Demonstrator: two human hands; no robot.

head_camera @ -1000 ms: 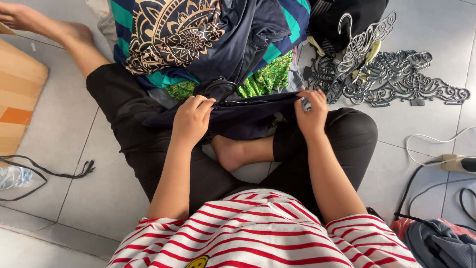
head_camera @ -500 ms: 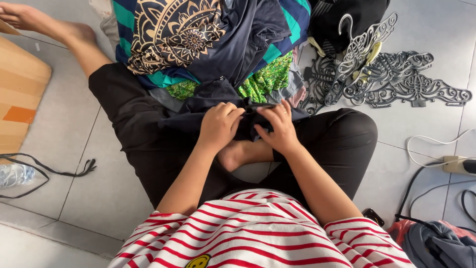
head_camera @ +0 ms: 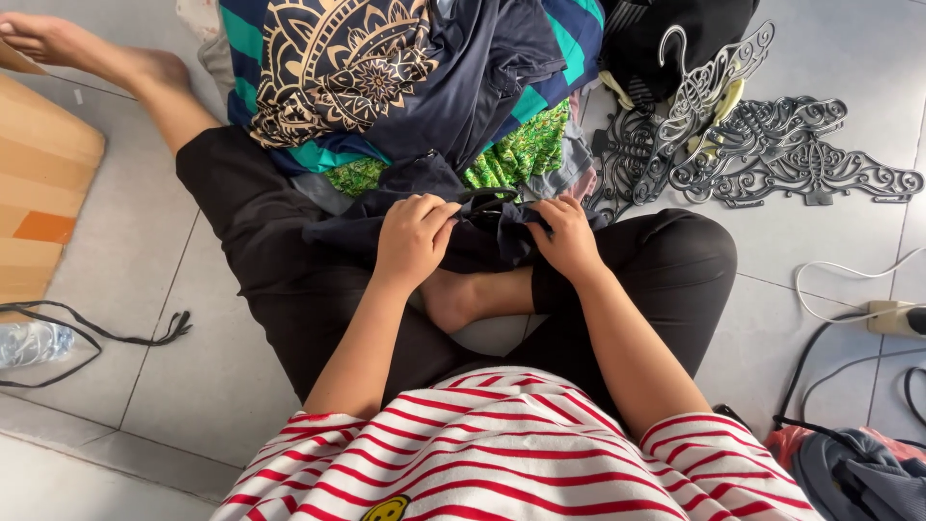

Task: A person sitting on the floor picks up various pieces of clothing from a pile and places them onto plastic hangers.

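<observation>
I sit on a tiled floor with a dark navy garment [head_camera: 482, 241] bunched across my lap. My left hand [head_camera: 413, 236] grips its folded edge, fingers curled over the cloth. My right hand [head_camera: 564, 234] pinches the same garment a little to the right, close to the left hand. A thin black strap or hanger loop [head_camera: 487, 200] shows between the two hands. Just beyond them lies a pile of clothes [head_camera: 405, 77] with a gold-patterned dark cloth, teal stripes and a green print.
Several black ornate butterfly-shaped hangers [head_camera: 762, 145] lie on the floor at the upper right. A wooden board [head_camera: 39, 183] sits at the left, with a black cord [head_camera: 106, 338] and a plastic bottle [head_camera: 29, 342]. White cable and a power strip [head_camera: 892, 316] are at the right.
One second ago my hands held the dark garment stretched wide apart. They have come together at the middle, and the cloth is now bunched on my lap.
</observation>
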